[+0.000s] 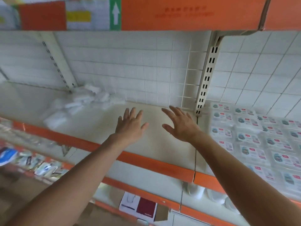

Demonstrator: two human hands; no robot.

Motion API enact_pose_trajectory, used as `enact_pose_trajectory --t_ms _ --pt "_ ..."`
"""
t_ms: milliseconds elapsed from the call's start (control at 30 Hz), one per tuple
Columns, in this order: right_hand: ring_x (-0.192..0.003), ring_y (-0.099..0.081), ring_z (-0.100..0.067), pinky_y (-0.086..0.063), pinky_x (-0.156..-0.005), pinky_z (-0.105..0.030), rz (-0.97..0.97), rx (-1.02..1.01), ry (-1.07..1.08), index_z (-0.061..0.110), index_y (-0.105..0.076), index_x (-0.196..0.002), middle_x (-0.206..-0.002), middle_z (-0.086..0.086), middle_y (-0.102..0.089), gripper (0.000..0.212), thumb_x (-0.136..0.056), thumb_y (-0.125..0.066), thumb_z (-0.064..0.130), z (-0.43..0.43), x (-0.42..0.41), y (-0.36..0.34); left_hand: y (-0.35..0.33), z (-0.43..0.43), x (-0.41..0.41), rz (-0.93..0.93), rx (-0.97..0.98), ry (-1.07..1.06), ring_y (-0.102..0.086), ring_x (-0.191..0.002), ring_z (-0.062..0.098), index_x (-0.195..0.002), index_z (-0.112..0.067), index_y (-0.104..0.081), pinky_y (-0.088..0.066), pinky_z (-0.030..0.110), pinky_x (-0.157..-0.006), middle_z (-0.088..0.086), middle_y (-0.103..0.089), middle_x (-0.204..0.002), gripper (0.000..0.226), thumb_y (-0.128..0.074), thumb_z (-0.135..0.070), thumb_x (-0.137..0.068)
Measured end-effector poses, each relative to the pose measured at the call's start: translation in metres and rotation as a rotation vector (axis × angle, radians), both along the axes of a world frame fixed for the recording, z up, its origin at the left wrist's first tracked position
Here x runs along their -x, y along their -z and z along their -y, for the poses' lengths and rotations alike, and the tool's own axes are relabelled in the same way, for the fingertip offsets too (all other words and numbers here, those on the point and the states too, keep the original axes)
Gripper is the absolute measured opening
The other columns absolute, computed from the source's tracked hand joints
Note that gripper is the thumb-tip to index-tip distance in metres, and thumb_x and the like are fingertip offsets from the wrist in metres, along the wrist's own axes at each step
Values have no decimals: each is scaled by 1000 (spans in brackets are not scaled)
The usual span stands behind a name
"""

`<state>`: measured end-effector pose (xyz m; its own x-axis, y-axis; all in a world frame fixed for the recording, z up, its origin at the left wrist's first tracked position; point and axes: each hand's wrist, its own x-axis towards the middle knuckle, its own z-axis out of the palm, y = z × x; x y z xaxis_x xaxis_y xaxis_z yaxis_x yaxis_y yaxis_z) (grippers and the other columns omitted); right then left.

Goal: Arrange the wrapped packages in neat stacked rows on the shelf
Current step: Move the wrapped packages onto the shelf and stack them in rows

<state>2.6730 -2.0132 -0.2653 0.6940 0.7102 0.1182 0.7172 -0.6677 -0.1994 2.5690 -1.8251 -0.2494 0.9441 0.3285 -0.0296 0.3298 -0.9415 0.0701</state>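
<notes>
A loose heap of clear wrapped packages (pixel 76 103) lies at the back left of the cream shelf (pixel 156 144), against the tiled wall. My left hand (pixel 130 125) and my right hand (pixel 180 123) hover over the bare middle of the shelf, fingers spread and straight, holding nothing. Both hands are to the right of the heap and apart from it. On the adjoining shelf section to the right, labelled wrapped packages (pixel 260 141) lie flat in neat rows.
A slotted upright post (pixel 206 79) divides the two shelf sections. An orange shelf edge (pixel 146 162) runs along the front. Orange boxes (pixel 187 12) sit on the shelf above. Lower shelves hold white rolls (pixel 198 191), a white-and-maroon box (pixel 140 206) and small packets (pixel 40 165).
</notes>
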Motion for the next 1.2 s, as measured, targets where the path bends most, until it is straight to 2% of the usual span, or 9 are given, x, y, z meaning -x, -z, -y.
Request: enact_pose_trajectory --t_ms 233,467,800,1033,1200 --pt "-146 -18 -22 -27 -114 -49 29 25 -82 36 -12 -152 -159 -2 -15 65 -97 -42 50 -64 24 4 3 -55 40 93 -7 -111 -3 -148 30 -153 -19 -15 -20 48 -116 10 -8 -160 62 -34 -46 -100" --pt "-142 -27 -26 -38 -108 -45 -94 -9 -113 34 -14 -152 -160 -2 -13 63 -98 -46 42 -156 29 21 18 -137 44 111 47 -109 -4 -148 27 -153 -15 -15 -23 47 -116 9 -8 -160 61 -35 -41 -100" --pt "-133 -41 -28 -43 -100 -43 -178 -12 75 31 -15 -152 -161 0 -7 66 -96 -49 35 -287 21 35 43 -263 13 72 127 136 -4 -147 24 -151 -10 -18 -25 42 -114 10 -9 -159 58 -39 -30 -100" --pt "-127 -42 -33 -45 -96 -44 -48 157 242 33 -5 -153 -162 -1 1 73 -94 -49 33 -320 8 46 60 -294 -16 40 165 213 -2 -148 26 -152 -12 -15 -21 46 -116 10 -7 -160 60 -37 -29 -99" --pt "-130 -39 -31 -45 -97 -43 -66 184 285 33 0 -153 -162 4 6 75 -94 -47 31 -329 -13 46 69 -300 -25 85 128 232 -19 -141 30 -148 -14 -25 -28 43 -111 10 -26 -151 56 -41 -31 -97"
